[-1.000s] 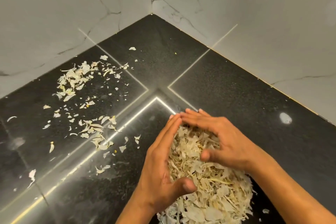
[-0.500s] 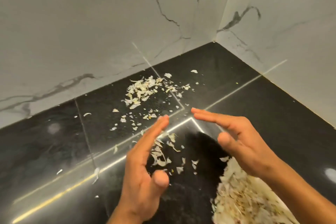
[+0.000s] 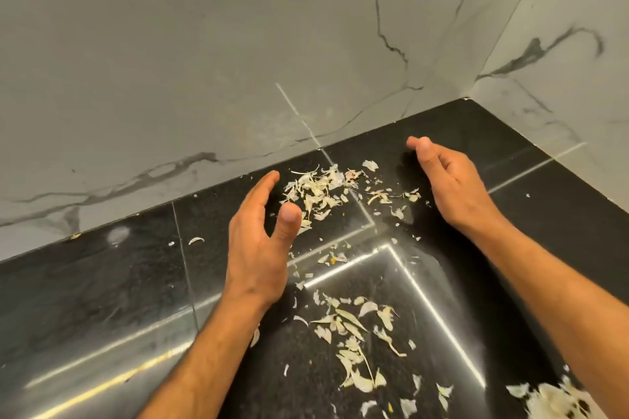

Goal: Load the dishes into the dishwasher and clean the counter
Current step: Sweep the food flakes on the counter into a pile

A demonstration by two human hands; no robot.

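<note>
Head view | looks forward and down, close | onto black counter [image 3: 102, 299] corner below marble walls [image 3: 170, 78]

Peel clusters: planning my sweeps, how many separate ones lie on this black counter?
3: pale papery peel scraps between both hands, another scatter nearer, a heap cut off bottom right.

From my remote seat the desk [image 3: 102, 299] reads as black speckled stone, polished to a high gloss and throwing back bright strips of light along its seams. The walls [image 3: 170, 78] look like white marble with grey veins, smooth with a soft sheen. The peels [image 3: 316, 190] strewn on the desk appear papery, thin, dry and matt, cream to pale yellow.
</note>
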